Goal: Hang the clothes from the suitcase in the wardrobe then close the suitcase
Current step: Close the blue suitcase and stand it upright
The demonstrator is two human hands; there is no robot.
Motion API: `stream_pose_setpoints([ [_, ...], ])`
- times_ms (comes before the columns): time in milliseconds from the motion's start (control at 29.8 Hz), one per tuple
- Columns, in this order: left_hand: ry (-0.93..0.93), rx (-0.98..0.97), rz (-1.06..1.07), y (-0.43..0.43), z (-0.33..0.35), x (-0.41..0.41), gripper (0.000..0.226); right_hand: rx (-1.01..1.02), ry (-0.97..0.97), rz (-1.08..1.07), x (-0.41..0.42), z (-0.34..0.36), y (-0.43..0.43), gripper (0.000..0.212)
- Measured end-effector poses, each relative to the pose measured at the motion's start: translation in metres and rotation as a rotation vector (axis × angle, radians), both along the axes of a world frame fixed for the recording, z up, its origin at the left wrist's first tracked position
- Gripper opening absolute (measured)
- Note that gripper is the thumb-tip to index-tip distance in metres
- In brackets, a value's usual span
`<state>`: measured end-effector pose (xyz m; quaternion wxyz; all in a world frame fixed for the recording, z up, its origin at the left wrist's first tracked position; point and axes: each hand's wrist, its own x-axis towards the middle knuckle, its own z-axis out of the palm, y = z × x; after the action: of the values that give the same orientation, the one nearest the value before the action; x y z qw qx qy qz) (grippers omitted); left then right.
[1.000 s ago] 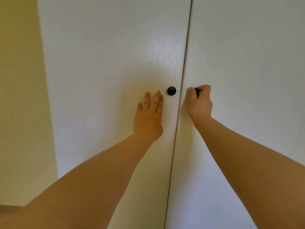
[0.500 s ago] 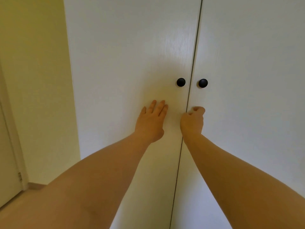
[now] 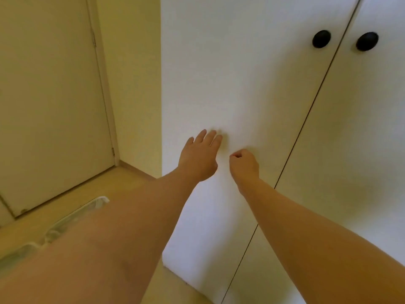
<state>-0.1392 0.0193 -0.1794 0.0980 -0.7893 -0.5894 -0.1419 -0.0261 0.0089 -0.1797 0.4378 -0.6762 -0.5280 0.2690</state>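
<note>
Head view: my left hand rests flat on the white wardrobe door, right hand curled empty; unlatched, it may swing open.

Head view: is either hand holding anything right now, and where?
Nothing is held. Left hand open by the wardrobe door; right hand curled, empty, well below the knobs.

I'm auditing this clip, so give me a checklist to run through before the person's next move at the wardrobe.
1. Left door and right door flush, seam thin: ok.
2. Left knob and right knob free of hands: ok.
3. Left hand empty, fingers straight: ok.
4. Right hand empty, fingers curled: ok.
5. Clothes hung inside: cannot tell, doors hide them.
6. Suitcase shut: cannot tell, not clearly in view.
</note>
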Motion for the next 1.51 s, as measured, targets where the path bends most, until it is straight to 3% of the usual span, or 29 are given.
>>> stream_pose_setpoints([
  [235, 0.003, -0.18, 0.333, -0.05, -0.077, -0.103, 0.06, -0.271, -0.107, 0.354, -0.102, -0.088, -0.005, 0.018],
  [437, -0.031, -0.237, 0.526, -0.059, -0.107, -0.197, 0.051, -0.338, -0.166, 0.581, -0.2, -0.124, 0.003, 0.024],
  [772, -0.172, -0.356, 0.757, -0.051, -0.187, -0.378, 0.046, -0.409, -0.221, 0.824, -0.398, -0.2, 0.027, 0.025],
  [974, -0.278, -0.462, 0.868, -0.053, -0.238, -0.429, 0.045, -0.482, -0.349, 0.922, -0.449, -0.246, 0.033, 0.02],
  [1108, -0.387, -0.476, 0.979, -0.056, -0.298, -0.459, 0.045, -0.491, -0.444, 0.997, -0.488, -0.302, 0.041, 0.021],
  [1276, -0.494, -0.531, 1.169, -0.068, -0.446, -0.469, 0.044, -0.555, -0.54, 1.203, -0.523, -0.433, 0.034, 0.02],
  [1511, -0.634, -0.586, 1.463, -0.08, -0.654, -0.467, 0.029, -0.517, -0.648, 1.309, -0.539, -0.639, 0.028, 0.017],
])
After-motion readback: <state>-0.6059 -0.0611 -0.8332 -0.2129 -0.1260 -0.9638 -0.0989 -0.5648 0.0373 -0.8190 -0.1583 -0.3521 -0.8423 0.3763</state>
